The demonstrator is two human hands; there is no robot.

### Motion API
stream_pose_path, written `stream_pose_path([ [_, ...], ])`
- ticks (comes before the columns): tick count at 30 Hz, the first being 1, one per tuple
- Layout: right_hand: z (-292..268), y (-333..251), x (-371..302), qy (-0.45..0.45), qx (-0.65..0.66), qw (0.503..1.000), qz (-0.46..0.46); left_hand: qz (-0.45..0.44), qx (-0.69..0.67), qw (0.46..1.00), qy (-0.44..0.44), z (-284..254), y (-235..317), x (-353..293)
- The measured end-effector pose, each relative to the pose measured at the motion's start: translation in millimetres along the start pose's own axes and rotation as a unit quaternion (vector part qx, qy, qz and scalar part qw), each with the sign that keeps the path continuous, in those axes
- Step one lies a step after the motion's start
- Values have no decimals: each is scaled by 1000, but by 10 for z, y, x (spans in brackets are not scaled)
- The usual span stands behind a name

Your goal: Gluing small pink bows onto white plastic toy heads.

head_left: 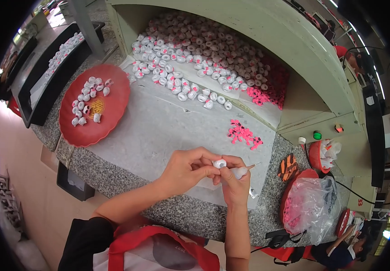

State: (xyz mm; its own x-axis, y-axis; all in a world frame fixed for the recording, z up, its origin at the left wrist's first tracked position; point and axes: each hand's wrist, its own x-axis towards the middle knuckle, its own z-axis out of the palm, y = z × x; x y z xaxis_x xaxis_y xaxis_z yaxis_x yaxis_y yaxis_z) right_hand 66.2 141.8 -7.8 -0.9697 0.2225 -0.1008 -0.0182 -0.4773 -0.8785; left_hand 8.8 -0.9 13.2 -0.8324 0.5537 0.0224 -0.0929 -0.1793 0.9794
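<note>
Both my hands meet over the paper-covered bench. Between the fingertips of my left hand [187, 168] is a small round white piece [220, 163] with a dark spot on its face; my right fingertips touch it too. My right hand [234, 184] also holds a small white squeeze bottle [239, 172], whose thin pointed tip sticks out to the right. Just beyond the hands lies a loose group of small pink pieces [242, 133], some with dark marks. Fingers hide part of the white piece and the bottle.
A red plate [113, 108] with white pieces stands at left, beside a black tray [32, 101]. Rows of white pieces [172, 79] fill the hooded shelf. At right are orange-black finger gloves [288, 167], a red bowl [314, 156] and a plastic bag [314, 203] over pink pieces.
</note>
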Motion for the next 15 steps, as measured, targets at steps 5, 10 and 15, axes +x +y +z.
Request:
stream_pose_path([
  [5,36,12,-21,5,-7,1000,-17,-16,-34,999,-12,-18,-121,-20],
  [10,73,13,-29,5,-39,999,-4,-62,-16,997,-35,-114,31,-24],
  [15,281,10,-92,29,-144,989,14,-17,85,994,73,-466,156,-203],
])
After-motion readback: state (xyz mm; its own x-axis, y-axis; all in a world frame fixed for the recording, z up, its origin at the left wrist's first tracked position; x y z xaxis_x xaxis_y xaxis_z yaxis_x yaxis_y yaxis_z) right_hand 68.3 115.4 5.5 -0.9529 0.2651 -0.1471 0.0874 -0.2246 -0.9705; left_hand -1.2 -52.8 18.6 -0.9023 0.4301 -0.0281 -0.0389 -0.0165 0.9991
